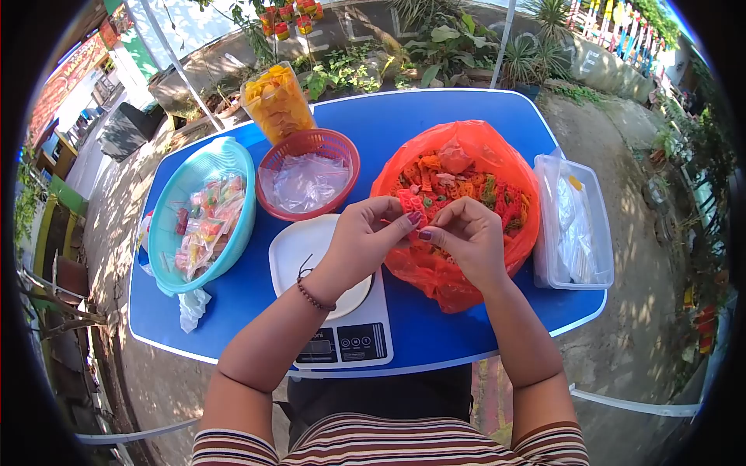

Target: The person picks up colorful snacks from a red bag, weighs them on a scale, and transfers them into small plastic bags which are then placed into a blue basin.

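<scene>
My left hand (371,237) is closed in a pinch, with a pink-red crinkled piece (410,200) at its fingertips. Close beside it, my right hand (472,239) also has thumb and fingers pressed together; whatever lies between them is too small to make out. Both hands are over the near left part of an open orange-red plastic bag (451,289), full of crinkled pieces (509,203) in red, orange and green. Under my left forearm a white digital scale (381,314) carries a pale round plate (355,301), partly hidden by the arm.
Left on the blue table (256,291), a turquoise basket (247,190) holds small filled plastic packets. A red basket (351,167) contains clear bags. Behind it stands a tub (276,101) of yellow-orange pieces. A clear box (548,233) with plastic bags sits right. Crumpled plastic (193,311) lies near the left edge.
</scene>
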The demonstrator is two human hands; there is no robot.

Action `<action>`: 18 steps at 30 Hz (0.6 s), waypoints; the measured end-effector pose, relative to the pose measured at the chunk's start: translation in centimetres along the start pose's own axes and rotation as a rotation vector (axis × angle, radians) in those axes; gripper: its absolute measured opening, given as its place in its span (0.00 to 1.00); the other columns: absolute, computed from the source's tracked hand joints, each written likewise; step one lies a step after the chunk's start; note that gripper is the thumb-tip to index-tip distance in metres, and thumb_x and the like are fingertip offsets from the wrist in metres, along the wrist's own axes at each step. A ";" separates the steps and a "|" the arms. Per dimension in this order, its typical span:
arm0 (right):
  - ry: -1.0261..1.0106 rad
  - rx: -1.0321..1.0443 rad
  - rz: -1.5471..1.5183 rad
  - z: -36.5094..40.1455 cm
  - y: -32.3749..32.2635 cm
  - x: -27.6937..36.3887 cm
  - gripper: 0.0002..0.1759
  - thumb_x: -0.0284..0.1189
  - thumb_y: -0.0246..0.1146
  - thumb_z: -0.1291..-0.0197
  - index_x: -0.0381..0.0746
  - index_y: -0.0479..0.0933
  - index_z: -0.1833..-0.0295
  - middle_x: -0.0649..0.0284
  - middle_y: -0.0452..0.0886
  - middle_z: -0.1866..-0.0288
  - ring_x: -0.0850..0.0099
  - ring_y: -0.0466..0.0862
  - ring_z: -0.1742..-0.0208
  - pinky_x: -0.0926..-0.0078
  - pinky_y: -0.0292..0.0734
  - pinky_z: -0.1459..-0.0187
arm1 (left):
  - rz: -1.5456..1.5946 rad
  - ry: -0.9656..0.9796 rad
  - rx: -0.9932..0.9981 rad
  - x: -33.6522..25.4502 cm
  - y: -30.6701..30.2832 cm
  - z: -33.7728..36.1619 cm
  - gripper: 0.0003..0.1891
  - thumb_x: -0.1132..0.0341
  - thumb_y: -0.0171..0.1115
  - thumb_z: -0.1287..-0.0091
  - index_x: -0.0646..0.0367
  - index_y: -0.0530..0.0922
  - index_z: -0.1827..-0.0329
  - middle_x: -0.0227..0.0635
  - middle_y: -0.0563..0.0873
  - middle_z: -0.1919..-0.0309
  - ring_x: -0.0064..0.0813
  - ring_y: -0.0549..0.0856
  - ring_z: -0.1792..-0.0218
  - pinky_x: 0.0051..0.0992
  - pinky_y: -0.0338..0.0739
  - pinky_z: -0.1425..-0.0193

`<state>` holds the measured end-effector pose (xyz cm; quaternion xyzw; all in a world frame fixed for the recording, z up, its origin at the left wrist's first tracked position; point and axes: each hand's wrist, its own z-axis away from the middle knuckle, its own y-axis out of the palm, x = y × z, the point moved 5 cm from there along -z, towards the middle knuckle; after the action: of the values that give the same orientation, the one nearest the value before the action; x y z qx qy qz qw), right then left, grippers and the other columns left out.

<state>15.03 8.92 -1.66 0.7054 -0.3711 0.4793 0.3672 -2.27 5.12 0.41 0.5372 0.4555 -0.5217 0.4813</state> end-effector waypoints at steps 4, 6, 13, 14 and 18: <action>-0.272 0.078 0.192 1.4 3.0 0.6 0.11 0.19 0.77 0.44 0.34 0.83 0.56 0.62 0.86 0.57 0.74 0.87 0.58 0.78 0.83 0.56 | -0.028 0.027 -0.065 -0.1 -1.7 2.7 0.11 0.66 0.67 0.26 0.66 0.83 0.50 0.33 0.89 0.60 0.17 0.87 0.60 0.20 0.84 0.57; -0.463 0.130 0.423 2.2 5.0 2.1 0.13 0.18 0.77 0.45 0.34 0.83 0.56 0.59 0.86 0.57 0.70 0.88 0.58 0.76 0.84 0.55 | -0.061 0.061 -0.118 -0.3 -2.6 4.2 0.12 0.67 0.69 0.27 0.67 0.81 0.48 0.34 0.90 0.62 0.16 0.88 0.61 0.18 0.83 0.61; -0.616 0.226 0.561 3.5 8.2 1.8 0.11 0.17 0.75 0.46 0.32 0.84 0.57 0.53 0.86 0.54 0.62 0.89 0.56 0.70 0.86 0.54 | -0.203 -0.057 -0.339 -0.5 -3.9 9.9 0.22 0.71 0.71 0.31 0.67 0.73 0.39 0.42 0.90 0.60 0.24 0.92 0.62 0.19 0.84 0.64; -0.616 0.259 0.574 3.6 8.5 1.7 0.10 0.16 0.73 0.45 0.31 0.84 0.56 0.53 0.86 0.53 0.61 0.89 0.55 0.69 0.86 0.53 | -0.365 -0.042 -0.366 0.0 -4.6 10.2 0.21 0.70 0.74 0.33 0.69 0.76 0.42 0.47 0.88 0.52 0.23 0.92 0.64 0.21 0.87 0.64; -0.652 0.375 0.638 3.9 9.0 1.3 0.10 0.16 0.70 0.43 0.31 0.84 0.55 0.53 0.85 0.51 0.57 0.88 0.54 0.64 0.84 0.50 | -0.822 0.150 -0.458 -1.7 -4.8 10.6 0.18 0.69 0.76 0.37 0.65 0.84 0.45 0.53 0.84 0.41 0.31 0.92 0.68 0.24 0.87 0.65</action>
<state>9.10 1.21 -0.04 0.7241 -0.5714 0.3805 -0.0665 -8.44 -4.81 1.99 0.2289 0.7671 -0.5147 0.3069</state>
